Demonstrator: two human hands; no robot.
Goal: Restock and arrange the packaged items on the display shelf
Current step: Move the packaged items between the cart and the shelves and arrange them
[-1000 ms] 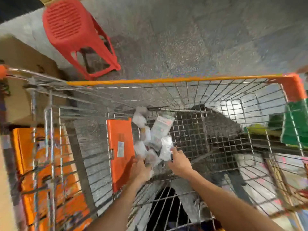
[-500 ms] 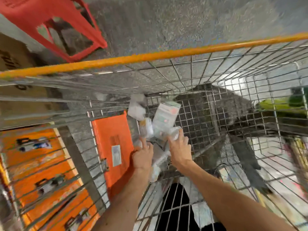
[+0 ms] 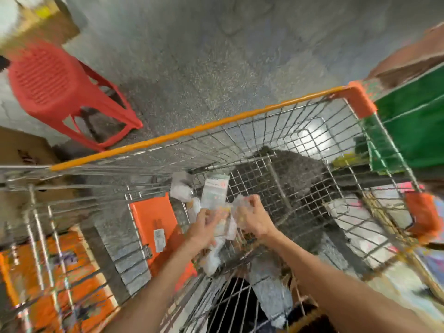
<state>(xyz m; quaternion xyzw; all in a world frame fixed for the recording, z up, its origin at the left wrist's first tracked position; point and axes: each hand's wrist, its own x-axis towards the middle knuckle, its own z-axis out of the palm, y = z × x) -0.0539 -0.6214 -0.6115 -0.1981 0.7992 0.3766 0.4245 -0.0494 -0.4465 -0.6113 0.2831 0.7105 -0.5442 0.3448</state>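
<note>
Between the fingertips, low in the wire cart [image 3: 192, 130], the packaged items [image 3: 222, 218] are being bunched together. A crinkled clear packet [image 3: 241, 209] is pinched in the right hand [image 3: 255, 221], fingers curled tight over its top. The flat packs just beside it are grasped by the left hand [image 3: 204, 228], presumably so that several can be lifted out in one go. Just beyond the fingertips a tall carded pack [image 3: 215, 191] is leaned on the mesh, with loose white packets [image 3: 181, 189] beside it, not yet taken. Left of the left fingers an orange panel [image 3: 151, 219] is seen. Well beyond them, outside the cart, a red stool [image 3: 55, 87] is stood. No display shelf is shown.
</note>
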